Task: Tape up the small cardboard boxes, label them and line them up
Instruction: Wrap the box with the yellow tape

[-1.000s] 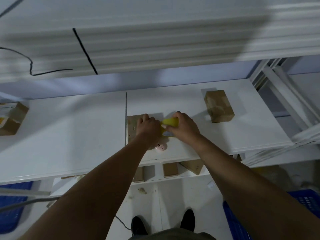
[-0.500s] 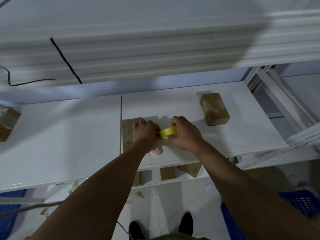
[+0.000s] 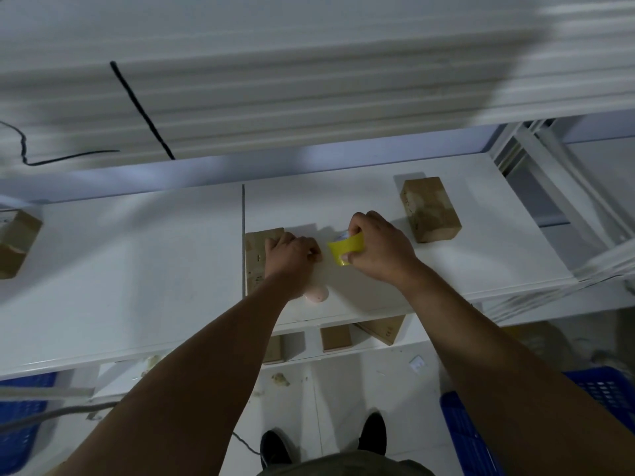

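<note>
A small brown cardboard box (image 3: 256,259) lies on the white shelf (image 3: 137,269) just right of its centre seam. My left hand (image 3: 292,255) rests on the box with curled fingers and hides its right part. My right hand (image 3: 378,249) grips a yellow tape roll (image 3: 345,248) a short way right of the box. A second small box (image 3: 429,209) stands farther right on the shelf. A third box (image 3: 15,242) sits at the far left edge. A pale pink object (image 3: 318,295) peeks out below my left wrist.
Several more cardboard boxes (image 3: 336,337) stand on a lower shelf under the front edge. Blue plastic crates (image 3: 481,434) sit on the floor at the right and left. White rack posts (image 3: 556,187) rise at the right. A black cable (image 3: 141,108) runs over the panel behind.
My right hand has drawn the yellow tape roll away to the right from my left hand. The left hand stays on the box.
</note>
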